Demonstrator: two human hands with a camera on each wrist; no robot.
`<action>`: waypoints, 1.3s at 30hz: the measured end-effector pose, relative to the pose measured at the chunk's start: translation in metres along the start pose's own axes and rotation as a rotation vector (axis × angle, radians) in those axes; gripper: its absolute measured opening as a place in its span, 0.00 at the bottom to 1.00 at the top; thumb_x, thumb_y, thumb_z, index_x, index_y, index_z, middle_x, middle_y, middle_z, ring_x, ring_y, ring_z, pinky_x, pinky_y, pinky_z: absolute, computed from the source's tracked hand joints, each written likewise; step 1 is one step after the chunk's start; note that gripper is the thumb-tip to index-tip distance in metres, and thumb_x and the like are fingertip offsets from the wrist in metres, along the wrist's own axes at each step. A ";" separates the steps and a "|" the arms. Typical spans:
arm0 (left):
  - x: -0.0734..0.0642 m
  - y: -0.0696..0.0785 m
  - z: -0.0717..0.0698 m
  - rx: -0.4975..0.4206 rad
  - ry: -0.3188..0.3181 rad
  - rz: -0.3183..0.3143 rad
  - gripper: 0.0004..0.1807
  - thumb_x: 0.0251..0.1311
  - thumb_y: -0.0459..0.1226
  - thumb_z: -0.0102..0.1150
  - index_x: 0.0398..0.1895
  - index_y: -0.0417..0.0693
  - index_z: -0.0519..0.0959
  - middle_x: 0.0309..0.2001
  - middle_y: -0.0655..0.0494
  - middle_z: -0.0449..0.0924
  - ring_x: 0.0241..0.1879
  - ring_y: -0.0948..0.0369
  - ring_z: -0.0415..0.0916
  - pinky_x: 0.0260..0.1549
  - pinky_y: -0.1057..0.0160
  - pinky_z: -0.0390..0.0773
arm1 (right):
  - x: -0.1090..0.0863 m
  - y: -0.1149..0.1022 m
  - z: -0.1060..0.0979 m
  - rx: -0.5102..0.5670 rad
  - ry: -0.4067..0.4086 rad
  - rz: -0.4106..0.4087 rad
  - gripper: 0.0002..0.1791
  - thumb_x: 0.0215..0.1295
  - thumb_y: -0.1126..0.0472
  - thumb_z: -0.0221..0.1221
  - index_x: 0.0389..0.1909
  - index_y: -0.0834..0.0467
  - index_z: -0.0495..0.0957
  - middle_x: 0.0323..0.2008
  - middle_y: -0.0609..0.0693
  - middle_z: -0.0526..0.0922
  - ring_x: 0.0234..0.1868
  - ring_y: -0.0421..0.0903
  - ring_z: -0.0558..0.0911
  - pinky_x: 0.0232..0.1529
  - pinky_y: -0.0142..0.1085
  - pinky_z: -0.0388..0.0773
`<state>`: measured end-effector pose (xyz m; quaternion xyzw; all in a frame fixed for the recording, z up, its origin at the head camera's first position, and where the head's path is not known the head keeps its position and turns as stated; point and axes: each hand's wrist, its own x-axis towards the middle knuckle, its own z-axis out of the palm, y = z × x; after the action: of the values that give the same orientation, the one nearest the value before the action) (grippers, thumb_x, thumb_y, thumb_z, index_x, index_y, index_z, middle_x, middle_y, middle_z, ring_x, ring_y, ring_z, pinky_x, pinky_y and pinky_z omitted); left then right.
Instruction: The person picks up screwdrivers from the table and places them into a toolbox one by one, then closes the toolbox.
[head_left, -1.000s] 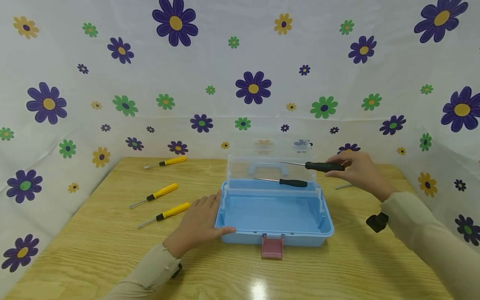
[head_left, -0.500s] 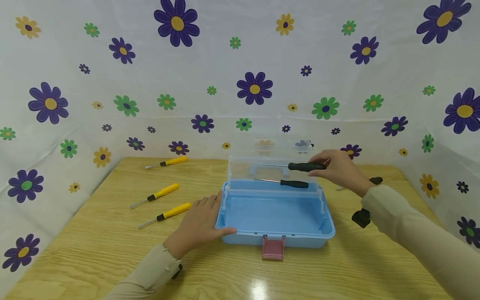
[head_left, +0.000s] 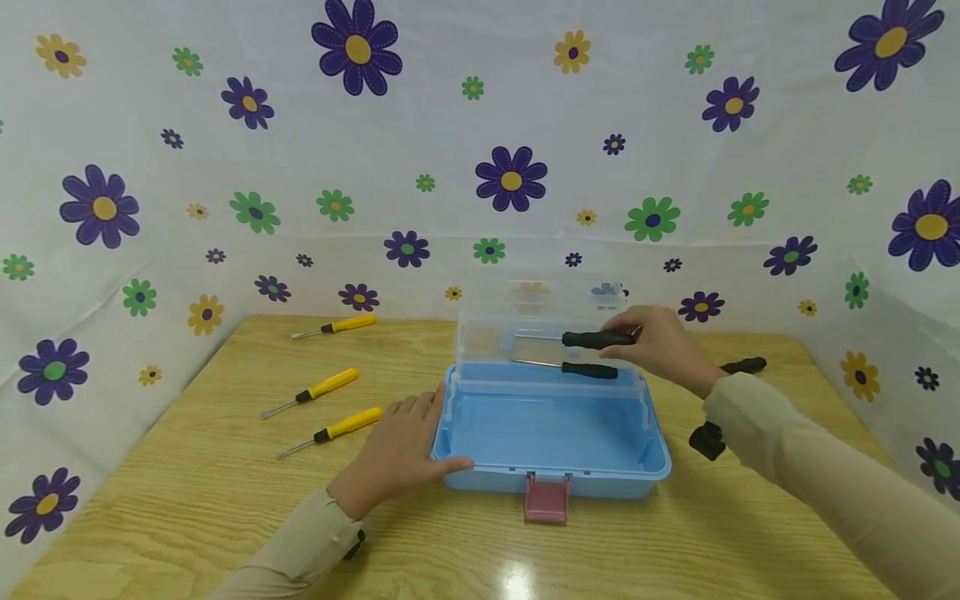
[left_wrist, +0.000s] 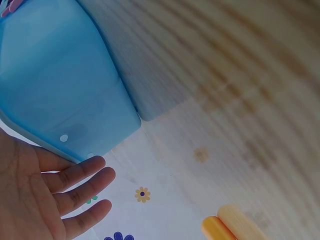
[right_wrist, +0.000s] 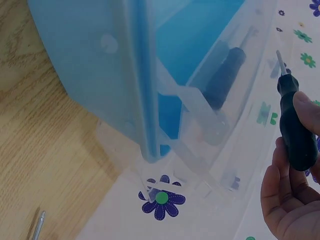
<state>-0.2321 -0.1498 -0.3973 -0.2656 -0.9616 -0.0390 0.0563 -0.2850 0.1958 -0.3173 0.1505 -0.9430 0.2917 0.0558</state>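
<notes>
My right hand (head_left: 654,346) pinches a black-handled screwdriver (head_left: 597,340) by its handle, its shaft pointing left, above the clear raised tray (head_left: 480,386) of a light blue toolbox (head_left: 551,487). In that tray lies another black screwdriver (head_left: 590,370), seen through the clear wall in the right wrist view too. The toolbox stands open, its pink latch (head_left: 546,500) hanging at the front. My left hand (head_left: 397,442) rests against the box's left rim, thumb along the front edge. In the left wrist view its fingers (left_wrist: 82,192) extend past the blue side wall.
Several yellow-handled screwdrivers (head_left: 332,386) lie on the wooden table (head_left: 225,500) left of the box. Another black-handled screwdriver (head_left: 744,365) lies at the right, partly behind my right forearm. A flowered cloth (head_left: 420,125) hangs behind the table.
My right hand has carried the black screwdriver leftward and slightly down, over the tray. The screwdriver on the table at the right has come more into view. My left hand stays put.
</notes>
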 end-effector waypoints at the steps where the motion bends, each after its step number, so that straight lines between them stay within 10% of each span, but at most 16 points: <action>1: 0.000 0.000 0.000 -0.003 -0.001 0.001 0.59 0.49 0.71 0.49 0.71 0.34 0.52 0.62 0.39 0.69 0.59 0.45 0.69 0.58 0.46 0.70 | 0.000 0.000 0.002 -0.001 0.002 0.002 0.17 0.52 0.61 0.68 0.42 0.63 0.82 0.37 0.58 0.84 0.34 0.49 0.79 0.38 0.41 0.80; 39: -0.001 0.001 -0.001 -0.010 -0.021 -0.007 0.59 0.50 0.71 0.48 0.71 0.34 0.51 0.65 0.38 0.66 0.61 0.44 0.68 0.59 0.45 0.68 | 0.001 0.009 0.032 -0.133 0.093 0.012 0.18 0.54 0.63 0.67 0.45 0.66 0.81 0.40 0.62 0.83 0.38 0.55 0.81 0.39 0.45 0.83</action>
<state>-0.2302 -0.1494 -0.3960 -0.2629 -0.9629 -0.0411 0.0449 -0.2892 0.1849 -0.3480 0.1269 -0.9576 0.2352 0.1077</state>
